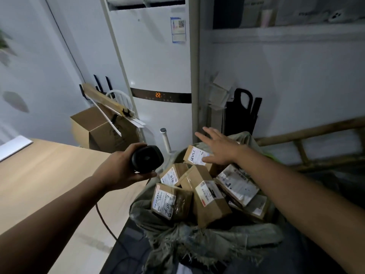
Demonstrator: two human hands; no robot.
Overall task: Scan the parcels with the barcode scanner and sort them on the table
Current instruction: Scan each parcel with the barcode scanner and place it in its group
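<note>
The left hand (120,171) sits at the centre of the frame, fingers curled round the black scanner (147,159), whose round head points toward the camera. A dark cable (106,224) runs down below the wrist toward the lower middle of the frame.

Right of the scanner, the right hand (219,147) is spread flat, fingers straight and apart, holding nothing. It hovers over the top parcel (195,155) in the sack (197,240); the thumb lies across that parcel's white label, though whether it touches cannot be told.

The other parcels (205,196), brown boxes with white labels, are heaped in the open sack below and between the two hands, in the lower centre-right of the frame. The nearest box lies just beneath the scanner.

The wooden table (43,175) fills the left side, under the left forearm. A white air conditioner (160,72) stands at upper centre, with an open carton (102,129) to its left.
</note>
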